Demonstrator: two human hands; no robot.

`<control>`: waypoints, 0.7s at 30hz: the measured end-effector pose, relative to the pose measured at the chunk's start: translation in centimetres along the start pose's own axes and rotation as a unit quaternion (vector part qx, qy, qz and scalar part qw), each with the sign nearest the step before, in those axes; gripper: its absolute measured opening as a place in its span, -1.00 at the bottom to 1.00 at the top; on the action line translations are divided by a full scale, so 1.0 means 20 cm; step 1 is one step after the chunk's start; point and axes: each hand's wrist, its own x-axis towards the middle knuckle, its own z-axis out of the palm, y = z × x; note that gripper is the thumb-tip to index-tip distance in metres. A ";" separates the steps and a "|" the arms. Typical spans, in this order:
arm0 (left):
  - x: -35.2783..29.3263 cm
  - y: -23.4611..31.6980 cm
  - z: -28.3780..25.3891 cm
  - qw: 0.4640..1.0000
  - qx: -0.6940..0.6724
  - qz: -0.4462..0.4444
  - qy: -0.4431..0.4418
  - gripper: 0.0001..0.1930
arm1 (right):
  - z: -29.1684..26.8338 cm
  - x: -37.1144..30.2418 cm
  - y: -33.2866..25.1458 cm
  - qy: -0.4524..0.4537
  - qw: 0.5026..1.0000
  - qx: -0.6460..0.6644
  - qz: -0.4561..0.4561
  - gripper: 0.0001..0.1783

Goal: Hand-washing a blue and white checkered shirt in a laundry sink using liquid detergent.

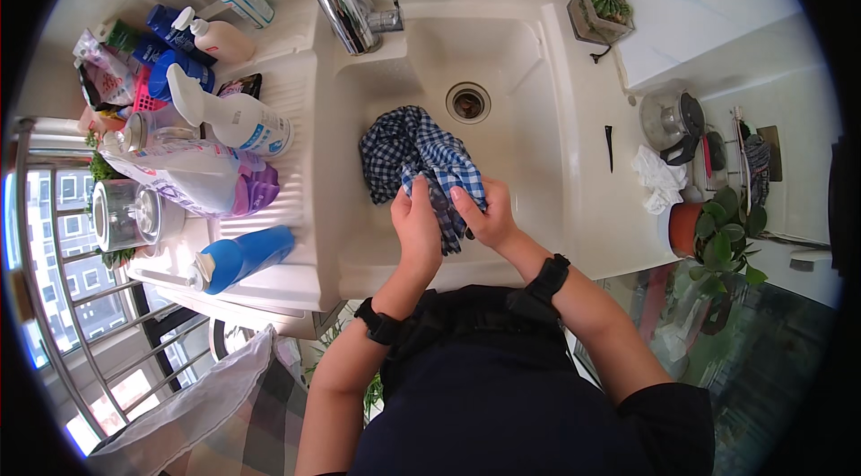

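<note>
A bunched blue-and-white checked cloth [413, 139] is gathered in the left part of the white sink basin [525, 171]. Some of its checks are dark navy and others a brighter blue. My left hand [419, 223] grips the near part of it, thumb on top. Close by on the right, my right hand [489, 214] pinches the brighter blue part, thumb pointing up and left. A dark end of the fabric hangs down between the hands. Folds hide some of my fingertips. Whether the cloth is a garment I cannot tell.
A chrome faucet [336, 5] rises behind the basin, whose drain [468, 103] shows uncovered. Left on the ribbed board are a white spray bottle [238, 122], a purple-white pouch [202, 175] and a blue bottle [247, 256]. At right are a potted cactus [605, 9] and crumpled white cloth [659, 180].
</note>
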 end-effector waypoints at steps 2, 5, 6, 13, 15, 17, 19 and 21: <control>0.00 0.00 0.00 1.000 0.002 0.001 0.003 -0.77 | 0.00 0.00 0.00 0.000 1.000 -0.006 -0.009 -0.80; 0.00 0.00 0.00 1.000 0.007 0.003 0.004 -0.77 | 0.00 0.00 0.01 0.001 1.000 -0.013 -0.021 -0.80; 0.00 0.00 0.00 1.000 0.010 0.003 0.004 -0.77 | 0.00 0.00 0.01 0.000 1.000 -0.013 -0.025 -0.80; -0.04 0.03 0.03 0.999 0.037 -0.017 -0.028 -0.80 | 0.01 0.01 -0.01 0.005 1.000 -0.016 -0.006 -0.82; -0.06 0.05 0.05 0.997 0.033 -0.030 -0.062 -0.81 | 0.00 0.01 0.00 0.009 1.000 -0.012 0.027 -0.81; -0.05 0.04 0.04 0.996 0.039 -0.035 -0.072 -0.81 | -0.01 0.02 0.02 0.003 0.999 -0.019 0.037 -0.80; -0.04 0.02 0.03 0.995 0.045 -0.039 -0.080 -0.80 | -0.01 0.02 0.02 -0.005 0.999 -0.025 0.046 -0.79; -0.04 0.01 0.05 0.994 0.098 -0.016 -0.043 -0.75 | -0.01 0.03 0.00 -0.039 0.995 -0.045 0.080 -0.76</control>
